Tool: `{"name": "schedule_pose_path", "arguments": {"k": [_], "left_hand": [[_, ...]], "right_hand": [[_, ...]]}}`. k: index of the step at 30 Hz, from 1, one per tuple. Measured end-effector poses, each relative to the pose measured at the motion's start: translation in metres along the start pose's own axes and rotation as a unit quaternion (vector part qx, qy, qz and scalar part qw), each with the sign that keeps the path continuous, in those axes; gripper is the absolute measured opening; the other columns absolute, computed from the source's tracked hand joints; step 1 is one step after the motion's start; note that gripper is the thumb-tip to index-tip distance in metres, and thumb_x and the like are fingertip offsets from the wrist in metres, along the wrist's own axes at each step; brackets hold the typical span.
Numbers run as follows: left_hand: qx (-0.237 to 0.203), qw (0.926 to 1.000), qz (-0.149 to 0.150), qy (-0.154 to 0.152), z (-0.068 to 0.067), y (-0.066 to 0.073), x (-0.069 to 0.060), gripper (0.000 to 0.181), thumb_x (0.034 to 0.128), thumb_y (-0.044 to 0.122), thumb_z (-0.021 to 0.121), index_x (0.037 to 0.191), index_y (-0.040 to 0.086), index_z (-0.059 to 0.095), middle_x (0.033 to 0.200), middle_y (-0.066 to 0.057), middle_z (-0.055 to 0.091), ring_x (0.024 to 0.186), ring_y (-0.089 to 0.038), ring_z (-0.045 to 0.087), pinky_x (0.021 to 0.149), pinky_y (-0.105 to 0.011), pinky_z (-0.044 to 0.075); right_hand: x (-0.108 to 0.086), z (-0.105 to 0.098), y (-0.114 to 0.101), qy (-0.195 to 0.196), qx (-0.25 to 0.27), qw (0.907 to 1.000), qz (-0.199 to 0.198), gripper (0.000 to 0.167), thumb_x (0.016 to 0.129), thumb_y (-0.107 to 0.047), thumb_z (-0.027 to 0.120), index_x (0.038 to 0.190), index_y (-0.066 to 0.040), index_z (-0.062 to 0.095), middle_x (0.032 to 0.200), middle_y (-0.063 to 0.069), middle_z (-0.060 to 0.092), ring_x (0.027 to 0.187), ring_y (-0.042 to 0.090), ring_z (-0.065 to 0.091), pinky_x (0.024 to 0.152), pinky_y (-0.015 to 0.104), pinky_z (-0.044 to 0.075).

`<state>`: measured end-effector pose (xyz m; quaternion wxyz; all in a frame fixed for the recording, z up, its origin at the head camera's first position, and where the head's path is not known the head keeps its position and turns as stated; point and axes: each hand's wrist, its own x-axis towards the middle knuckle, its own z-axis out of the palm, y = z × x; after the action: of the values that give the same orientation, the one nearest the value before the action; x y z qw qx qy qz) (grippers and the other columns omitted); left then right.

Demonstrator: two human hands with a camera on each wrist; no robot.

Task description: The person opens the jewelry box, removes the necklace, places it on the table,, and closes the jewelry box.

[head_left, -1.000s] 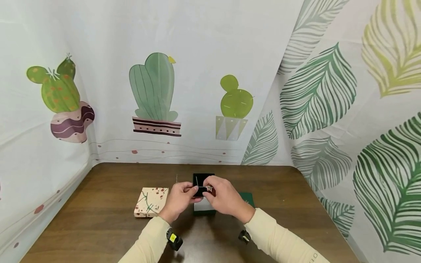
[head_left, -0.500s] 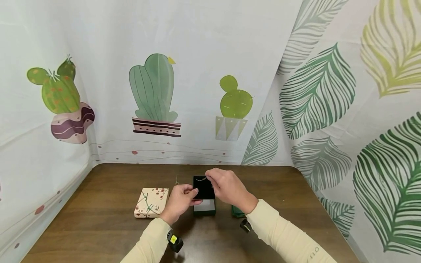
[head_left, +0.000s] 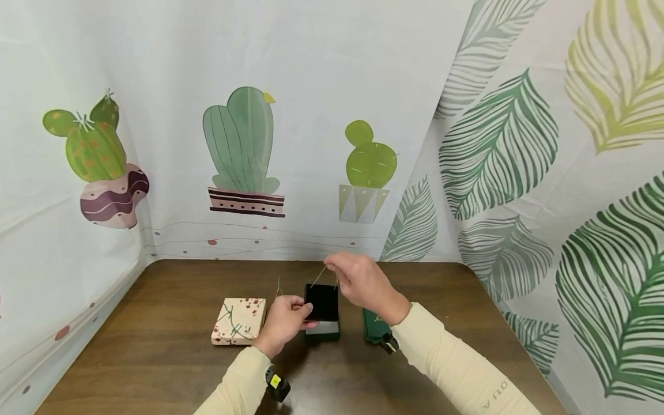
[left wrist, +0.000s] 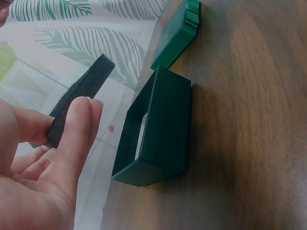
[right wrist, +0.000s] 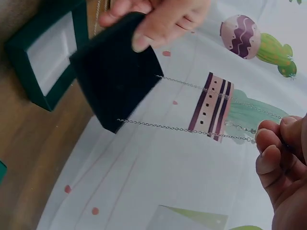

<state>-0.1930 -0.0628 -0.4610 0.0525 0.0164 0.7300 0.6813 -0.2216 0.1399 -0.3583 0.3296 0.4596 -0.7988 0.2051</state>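
My left hand (head_left: 284, 320) pinches a black foam-like jewelry box insert (head_left: 323, 304) by its left edge, between thumb and fingers. Just below the tilted insert stands a small green box (left wrist: 165, 125) with a white inside bottom. Higher up and to the right, my right hand (head_left: 363, 283) pinches a thin silver necklace chain (right wrist: 187, 129). Two strands of it run taut to one edge of the insert, as the right wrist view shows. Whether a pendant hangs on the chain is hidden.
A green lid (head_left: 374, 326) lies on the brown table (head_left: 332, 380) under my right forearm. Left of my left hand sits a cream box (head_left: 238, 321) with a floral print. Another fine chain (head_left: 279, 285) lies behind that hand. Printed cloth (head_left: 311, 144) hangs behind the table.
My right hand has gone from the front of the insert up and back, drawing the chain out above it. My left hand keeps hold of the insert, now slightly lower in the view.
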Motion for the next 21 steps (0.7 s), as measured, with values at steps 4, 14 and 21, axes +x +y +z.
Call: {"name": "schedule_pose_path", "arguments": {"k": [4,14,21], "left_hand": [[0.001,1.0000,-0.003,0.004,-0.001,-0.001,0.001,0.020,0.1027,0.003,0.061,0.110,-0.015,0.066,0.088,-0.015,0.065,0.080,-0.030,0.079,0.077,-0.038,0.065],[0.006,0.9999,-0.010,-0.011,-0.003,-0.003,0.005,0.014,0.1026,0.001,0.060,0.105,-0.012,0.064,0.083,-0.009,0.058,0.075,-0.022,0.076,0.077,-0.036,0.065],[-0.003,0.9999,-0.005,-0.014,-0.001,-0.001,0.005,0.010,0.1016,-0.002,0.060,0.105,-0.012,0.060,0.087,-0.009,0.054,0.075,-0.019,0.067,0.078,-0.038,0.065]], "right_hand": [[0.005,-0.005,0.002,0.008,-0.003,0.9999,-0.008,0.012,0.097,0.004,0.067,0.104,-0.005,0.071,0.094,0.006,0.078,0.083,0.016,0.076,0.076,0.028,0.062],[0.021,-0.015,0.006,0.022,0.003,0.9997,-0.009,0.012,0.096,0.004,0.068,0.105,-0.003,0.073,0.093,0.009,0.079,0.081,0.018,0.076,0.074,0.030,0.063],[0.025,-0.019,0.009,0.042,0.037,0.9969,0.055,0.012,0.098,0.003,0.065,0.104,-0.002,0.075,0.090,0.012,0.080,0.070,0.016,0.074,0.070,0.032,0.062]]}}
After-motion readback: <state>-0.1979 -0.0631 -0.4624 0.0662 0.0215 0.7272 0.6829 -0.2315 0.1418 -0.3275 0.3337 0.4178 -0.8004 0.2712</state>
